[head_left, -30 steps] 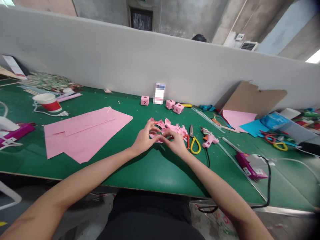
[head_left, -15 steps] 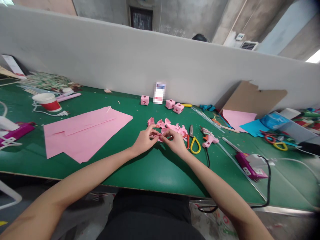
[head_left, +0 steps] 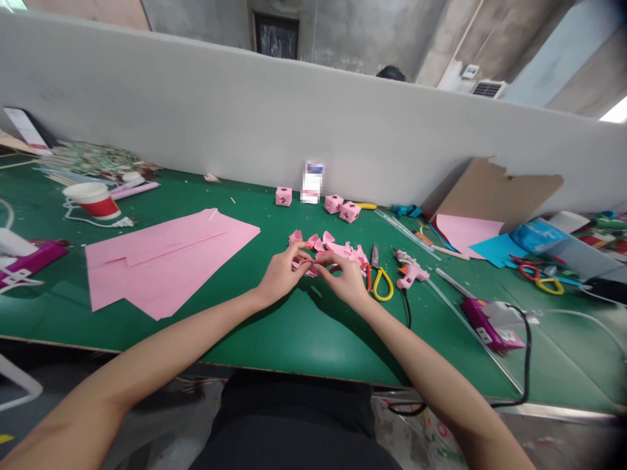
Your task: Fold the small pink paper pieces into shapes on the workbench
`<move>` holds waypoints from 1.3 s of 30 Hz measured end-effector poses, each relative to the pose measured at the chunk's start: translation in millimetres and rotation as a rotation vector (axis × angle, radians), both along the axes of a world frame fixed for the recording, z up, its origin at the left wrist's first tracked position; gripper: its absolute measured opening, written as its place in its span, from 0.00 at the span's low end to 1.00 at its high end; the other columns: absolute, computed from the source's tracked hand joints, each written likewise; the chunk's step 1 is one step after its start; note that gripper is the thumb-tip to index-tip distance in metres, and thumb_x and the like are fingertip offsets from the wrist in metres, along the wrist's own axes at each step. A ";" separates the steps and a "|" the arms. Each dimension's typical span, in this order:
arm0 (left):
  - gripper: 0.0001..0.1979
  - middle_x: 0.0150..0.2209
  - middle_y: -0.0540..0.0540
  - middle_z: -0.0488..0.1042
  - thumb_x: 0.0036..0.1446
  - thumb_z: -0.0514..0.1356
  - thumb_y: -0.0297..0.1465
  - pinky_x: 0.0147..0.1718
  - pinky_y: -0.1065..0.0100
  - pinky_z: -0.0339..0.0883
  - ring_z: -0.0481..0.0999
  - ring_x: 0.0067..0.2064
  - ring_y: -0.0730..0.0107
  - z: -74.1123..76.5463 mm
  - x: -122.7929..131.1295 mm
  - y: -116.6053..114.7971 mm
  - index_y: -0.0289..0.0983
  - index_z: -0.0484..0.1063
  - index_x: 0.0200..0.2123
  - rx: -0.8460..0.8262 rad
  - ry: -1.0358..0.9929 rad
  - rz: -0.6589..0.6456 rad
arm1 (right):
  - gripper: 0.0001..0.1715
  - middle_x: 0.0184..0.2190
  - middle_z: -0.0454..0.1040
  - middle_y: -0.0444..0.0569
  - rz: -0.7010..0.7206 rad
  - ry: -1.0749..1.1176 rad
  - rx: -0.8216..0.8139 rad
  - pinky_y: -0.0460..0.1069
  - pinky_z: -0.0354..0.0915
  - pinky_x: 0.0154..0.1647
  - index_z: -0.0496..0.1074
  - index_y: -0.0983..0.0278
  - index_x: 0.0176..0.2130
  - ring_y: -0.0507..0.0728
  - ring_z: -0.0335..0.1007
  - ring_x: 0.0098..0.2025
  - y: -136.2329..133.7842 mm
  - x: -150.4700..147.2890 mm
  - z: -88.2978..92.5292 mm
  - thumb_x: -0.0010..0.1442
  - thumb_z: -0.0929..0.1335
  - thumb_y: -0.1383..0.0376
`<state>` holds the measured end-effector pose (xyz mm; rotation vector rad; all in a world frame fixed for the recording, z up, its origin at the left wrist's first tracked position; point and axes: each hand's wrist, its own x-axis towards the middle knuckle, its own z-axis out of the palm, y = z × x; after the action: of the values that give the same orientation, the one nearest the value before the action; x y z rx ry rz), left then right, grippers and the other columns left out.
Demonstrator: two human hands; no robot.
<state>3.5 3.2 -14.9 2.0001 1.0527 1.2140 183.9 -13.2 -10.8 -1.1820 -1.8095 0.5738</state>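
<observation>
Above the green table, my left hand (head_left: 284,273) and my right hand (head_left: 343,278) meet fingertip to fingertip. Both are closed in a pinch on a small pink paper piece (head_left: 310,272), mostly hidden by the fingers. Just beyond them lies a loose heap of pink paper scraps (head_left: 349,252). Scissors (head_left: 383,284) with yellow and orange handles rest close to my right hand, and a pink glue gun (head_left: 412,274) lies farther right. Three pink paper cubes (head_left: 283,196) with cut openings stand toward the back.
Large pink paper sheets (head_left: 171,267) lie on the left, near a red-and-white paper cup (head_left: 93,199). A purple power strip (head_left: 490,326) with a black cable sits on the right. Cardboard (head_left: 494,192) leans on the grey partition (head_left: 196,111). Another pair of scissors (head_left: 548,285) is far right.
My fingertips have shifted slightly on the small paper piece, with the thumbs now closer together. The other things stay where they were.
</observation>
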 end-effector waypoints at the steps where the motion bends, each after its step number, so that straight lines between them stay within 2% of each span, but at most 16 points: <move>1: 0.15 0.39 0.47 0.80 0.59 0.59 0.30 0.40 0.66 0.73 0.81 0.39 0.67 -0.6 -0.2 0.6 0.39 0.65 0.50 0.003 0.006 0.005 | 0.10 0.38 0.80 0.48 -0.007 0.007 0.013 0.51 0.71 0.38 0.78 0.59 0.38 0.57 0.76 0.38 -0.5 0.0 1.4 0.59 0.68 0.59; 14: 0.18 0.40 0.47 0.80 0.58 0.59 0.28 0.39 0.67 0.71 0.80 0.40 0.65 -3.8 0.5 -0.6 0.41 0.64 0.51 0.030 0.086 0.010 | 0.09 0.34 0.81 0.47 -0.015 -0.005 0.020 0.50 0.70 0.34 0.80 0.59 0.37 0.56 0.76 0.35 2.3 2.5 -2.6 0.58 0.70 0.60; 23: 0.18 0.40 0.47 0.79 0.58 0.59 0.27 0.39 0.65 0.72 0.80 0.41 0.64 -2.8 1.0 -3.7 0.40 0.64 0.52 0.058 0.139 -0.001 | 0.06 0.33 0.79 0.47 -0.003 -0.005 0.010 0.49 0.68 0.32 0.76 0.61 0.34 0.56 0.75 0.35 0.0 1.5 -1.4 0.56 0.70 0.61; 30: 0.18 0.40 0.46 0.80 0.58 0.60 0.28 0.39 0.65 0.73 0.80 0.42 0.63 -4.4 0.9 -2.3 0.40 0.64 0.52 0.053 0.134 0.000 | 0.07 0.32 0.79 0.47 -0.045 -0.039 0.026 0.49 0.68 0.31 0.78 0.60 0.35 0.56 0.74 0.32 -0.8 -0.1 -3.6 0.57 0.70 0.61; 39: 0.20 0.39 0.49 0.80 0.56 0.59 0.25 0.43 0.65 0.72 0.81 0.42 0.66 -2.9 2.9 -5.9 0.40 0.64 0.52 0.047 0.120 -0.028 | 0.04 0.30 0.77 0.46 0.003 -0.042 0.064 0.47 0.67 0.29 0.73 0.62 0.32 0.54 0.73 0.32 -3.1 -1.4 -0.5 0.55 0.69 0.64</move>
<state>6.4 -2.7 -17.8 2.1397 1.0589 1.1262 182.5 -16.3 -11.3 -1.1564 -1.8514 0.4923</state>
